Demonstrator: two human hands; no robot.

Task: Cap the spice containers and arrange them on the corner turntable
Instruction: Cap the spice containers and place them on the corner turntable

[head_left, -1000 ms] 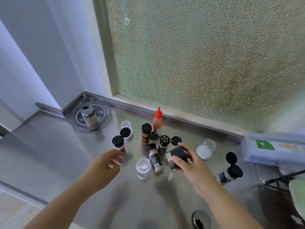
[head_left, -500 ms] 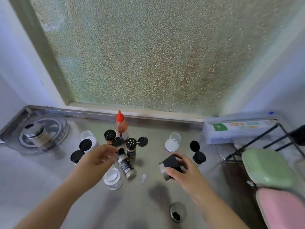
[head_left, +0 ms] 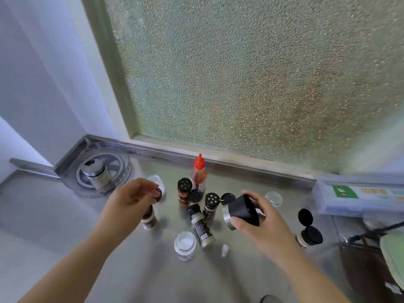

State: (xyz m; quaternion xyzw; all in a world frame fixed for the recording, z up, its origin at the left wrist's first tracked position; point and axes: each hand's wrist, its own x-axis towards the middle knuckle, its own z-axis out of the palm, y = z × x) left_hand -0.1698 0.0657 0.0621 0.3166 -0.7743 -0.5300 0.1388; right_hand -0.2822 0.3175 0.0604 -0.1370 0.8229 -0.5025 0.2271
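My left hand (head_left: 131,199) is closed over the top of a small dark-capped spice jar (head_left: 149,221) left of the cluster. My right hand (head_left: 264,230) holds a black container with a silver band (head_left: 240,212), tilted, above the counter. Between the hands stand two jars with black shaker tops (head_left: 184,190) (head_left: 211,203), a red-capped sauce bottle (head_left: 198,176) and an uncapped glass jar of white powder (head_left: 184,241). A labelled bottle (head_left: 201,228) lies on its side. The clear turntable (head_left: 122,166) sits in the left corner with one silver-lidded jar (head_left: 96,176) on it.
An open glass jar (head_left: 273,199) and a jar with its black flip lid up (head_left: 309,234) stand at the right. A clear plastic box with a green label (head_left: 358,197) lies along the frosted window. A black wire rack (head_left: 371,232) and a green pad (head_left: 393,259) fill the right edge.
My left hand has reached forward and closed on the small dark-capped jar. My right hand still holds the black container, now tilted more. The view swung right, then back left.
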